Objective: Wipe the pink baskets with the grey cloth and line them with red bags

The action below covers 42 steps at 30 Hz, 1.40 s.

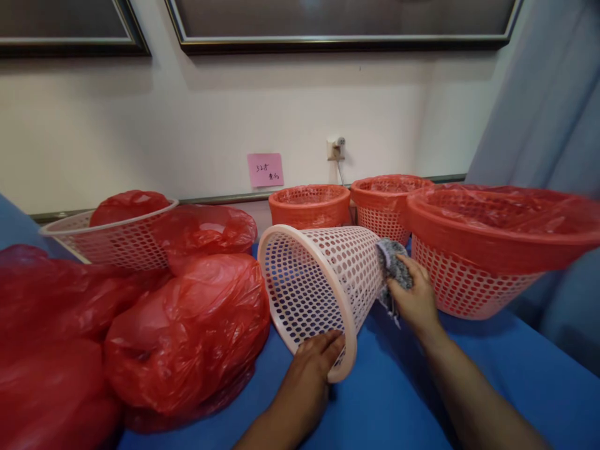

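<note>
A pale pink perforated plastic basket (349, 256) lies tipped on its side on the blue cloth, its open mouth facing left and toward me. My left hand (312, 365) grips the lower part of its rim, fingers reaching inside and the thumb hidden. At the basket's base, on the right, my right hand (415, 294) holds a grey fuzzy cleaning cloth (397, 269) with white edging. The cloth presses against the outside of the base end.
Red plastic bags (187, 337) heap up at the left, beside a white basket (117, 240) with red plastic in it. Behind stand two smaller red-lined baskets (309, 209); a large red-lined basket (473, 281) is at the right. A pink note (265, 170) and socket (335, 149) are on the wall.
</note>
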Each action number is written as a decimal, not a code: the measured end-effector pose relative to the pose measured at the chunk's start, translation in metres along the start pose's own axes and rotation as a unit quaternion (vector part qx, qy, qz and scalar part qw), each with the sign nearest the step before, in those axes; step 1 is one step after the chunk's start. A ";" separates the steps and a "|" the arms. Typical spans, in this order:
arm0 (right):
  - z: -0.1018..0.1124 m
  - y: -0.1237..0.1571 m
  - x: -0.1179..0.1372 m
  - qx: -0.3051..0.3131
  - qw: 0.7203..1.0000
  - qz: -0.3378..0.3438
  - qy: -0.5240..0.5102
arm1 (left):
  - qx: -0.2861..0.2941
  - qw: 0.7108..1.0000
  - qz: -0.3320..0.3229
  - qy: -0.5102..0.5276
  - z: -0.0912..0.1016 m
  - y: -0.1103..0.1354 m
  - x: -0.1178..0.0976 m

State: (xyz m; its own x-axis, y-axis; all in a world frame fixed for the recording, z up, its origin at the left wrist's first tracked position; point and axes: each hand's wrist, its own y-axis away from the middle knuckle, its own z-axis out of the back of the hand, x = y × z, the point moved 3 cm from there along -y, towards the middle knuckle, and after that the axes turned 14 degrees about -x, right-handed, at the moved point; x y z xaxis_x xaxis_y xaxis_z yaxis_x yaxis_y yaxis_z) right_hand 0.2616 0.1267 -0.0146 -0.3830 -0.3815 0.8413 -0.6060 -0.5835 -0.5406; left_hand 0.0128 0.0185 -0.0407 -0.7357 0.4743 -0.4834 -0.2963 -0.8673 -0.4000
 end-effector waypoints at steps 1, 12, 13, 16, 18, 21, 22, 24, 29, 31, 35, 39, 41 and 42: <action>-0.004 -0.009 -0.015 0.012 0.997 -0.079 -0.008 | 0.006 1.000 0.003 -0.009 0.000 0.001 0.001; 0.023 0.040 0.066 0.104 0.952 0.252 -0.138 | 0.038 0.998 0.037 -0.046 0.005 -0.003 -0.001; 0.028 0.046 0.075 0.123 0.939 0.282 -0.153 | 0.030 0.999 0.033 -0.031 0.007 -0.004 -0.003; 0.035 0.056 0.088 0.154 0.919 0.319 -0.175 | -0.035 0.996 0.022 0.076 0.014 -0.003 -0.014; 0.036 0.058 0.093 0.178 0.906 0.336 -0.185 | -0.098 0.983 0.015 0.155 0.022 0.000 -0.020; 0.035 0.064 0.099 0.210 0.882 0.374 -0.197 | -0.144 0.967 -0.013 0.211 0.030 0.004 -0.026; 0.034 0.067 0.101 0.213 0.876 0.384 -0.199 | -0.144 0.965 -0.022 0.217 0.032 0.004 -0.027; 0.032 0.069 0.100 0.209 0.876 0.391 -0.191 | -0.141 0.964 -0.028 0.225 0.035 0.004 -0.027; 0.017 0.039 0.063 0.083 0.958 0.265 -0.079 | -0.122 0.971 0.013 0.206 0.041 -0.002 -0.019; 0.011 0.018 0.038 0.011 0.986 0.167 -0.023 | -0.092 0.976 0.007 0.198 0.043 -0.006 -0.018; 0.005 0.000 0.015 -0.044 0.994 0.096 0.013 | -0.036 0.982 0.009 0.185 0.046 -0.016 -0.018; 0.007 0.023 0.041 0.016 0.971 0.232 -0.054 | -0.021 0.987 0.031 0.158 0.050 -0.018 -0.018; 0.012 0.042 0.059 0.067 0.946 0.302 -0.099 | -0.011 0.988 0.048 0.143 0.052 -0.016 -0.018; 0.014 0.051 0.068 0.088 0.933 0.329 -0.116 | -0.009 0.988 0.059 0.145 0.054 -0.015 -0.018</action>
State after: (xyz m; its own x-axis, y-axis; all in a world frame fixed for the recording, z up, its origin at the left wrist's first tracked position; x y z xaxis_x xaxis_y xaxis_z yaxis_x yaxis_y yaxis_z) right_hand 0.2147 0.0613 0.0147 -0.4590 -0.8316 0.3127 -0.1609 -0.2683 -0.9498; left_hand -0.0020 0.0146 0.0162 -0.5581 0.3952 -0.7296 -0.2055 -0.9177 -0.3400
